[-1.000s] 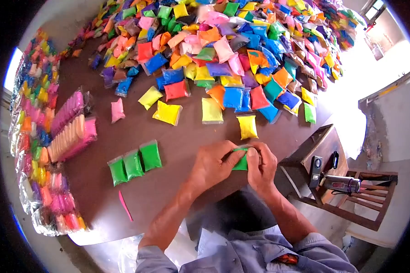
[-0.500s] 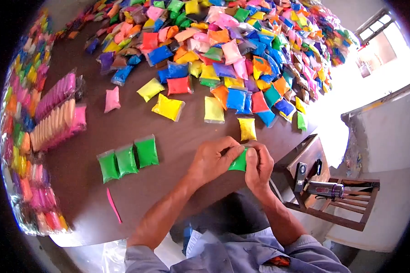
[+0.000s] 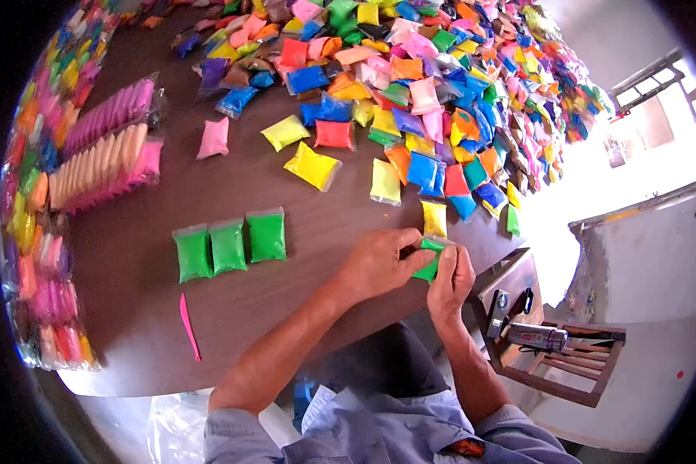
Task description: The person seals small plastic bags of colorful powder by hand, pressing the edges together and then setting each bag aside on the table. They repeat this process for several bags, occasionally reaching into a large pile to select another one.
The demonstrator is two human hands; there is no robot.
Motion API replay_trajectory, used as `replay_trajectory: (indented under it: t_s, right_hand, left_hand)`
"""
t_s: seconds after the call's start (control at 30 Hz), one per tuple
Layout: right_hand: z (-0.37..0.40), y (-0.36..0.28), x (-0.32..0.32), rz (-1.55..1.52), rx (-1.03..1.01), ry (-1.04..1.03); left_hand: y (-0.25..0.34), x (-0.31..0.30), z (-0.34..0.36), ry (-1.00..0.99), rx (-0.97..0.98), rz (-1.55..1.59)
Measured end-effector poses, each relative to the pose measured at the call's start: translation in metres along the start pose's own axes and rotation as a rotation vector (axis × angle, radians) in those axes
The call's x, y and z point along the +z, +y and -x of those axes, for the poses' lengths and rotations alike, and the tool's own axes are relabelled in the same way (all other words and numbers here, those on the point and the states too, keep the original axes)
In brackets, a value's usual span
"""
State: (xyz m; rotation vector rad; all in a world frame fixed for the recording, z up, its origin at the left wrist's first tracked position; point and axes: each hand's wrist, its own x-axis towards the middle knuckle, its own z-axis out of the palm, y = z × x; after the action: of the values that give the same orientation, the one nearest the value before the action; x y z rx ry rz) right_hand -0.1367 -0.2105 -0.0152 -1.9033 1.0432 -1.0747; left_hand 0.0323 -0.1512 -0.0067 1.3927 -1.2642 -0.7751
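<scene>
A small green packet [image 3: 427, 267] in clear plastic is held between my two hands near the table's front edge. My left hand [image 3: 379, 264] pinches its left side, thumb against the upper part. On the right side, my right hand [image 3: 450, 280] grips it with the thumb over the front. Fingers hide parts of the packet. Just beyond my hands lies a yellow packet [image 3: 435, 218]. To the left, three green packets, one of them the middle packet [image 3: 227, 246], lie side by side. A pink plastic tool [image 3: 188, 328], thin and knife-like, rests below them.
A big heap of coloured packets [image 3: 410, 100] covers the far side of the brown table [image 3: 131, 309]. Stacked rows of peach packets [image 3: 104, 170] and purple packets [image 3: 110, 116] stand at left. A wooden stool [image 3: 576, 371] at right carries a dark metallic cylinder [image 3: 535, 337].
The view has shifted and turned slightly, so the table's contents appear displaced. Both hands still hold the green packet, which now looks more tilted, with its clear upper edge showing.
</scene>
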Motion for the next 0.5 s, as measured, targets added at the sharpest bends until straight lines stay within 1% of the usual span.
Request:
replay_trajectory:
  t_s: [0.03, 0.1, 0.13, 0.23, 0.3, 0.33, 0.4, 0.5]
  right_hand:
    - [0.001, 0.001, -0.002, 0.002, -0.003, -0.010]
    - [0.001, 0.004, -0.003, 0.037, 0.080, -0.071]
    - [0.000, 0.002, -0.002, 0.037, 0.077, -0.080]
    - [0.000, -0.004, 0.001, 0.049, 0.026, -0.041]
    - [0.000, 0.003, 0.003, 0.083, -0.105, 0.018]
    - [0.000, 0.010, 0.003, 0.082, -0.107, 0.013]
    - [0.002, 0.021, 0.002, 0.063, -0.149, 0.043]
    - [0.001, 0.015, 0.006, 0.069, -0.127, 0.087]
  left_hand:
    - [-0.001, 0.000, 0.000, 0.009, -0.003, 0.004]
    - [-0.003, -0.001, -0.001, 0.012, -0.012, 0.001]
    - [-0.004, -0.002, -0.001, 0.021, -0.015, 0.003]
    - [-0.001, -0.001, -0.002, 0.020, 0.008, 0.003]
    - [0.005, 0.000, -0.001, 0.018, -0.032, 0.093]
    - [0.007, -0.001, -0.001, 0.024, -0.032, 0.094]
    - [0.009, -0.003, 0.000, -0.013, 0.019, -0.052]
    - [0.002, 0.003, 0.001, 0.014, 0.052, -0.140]
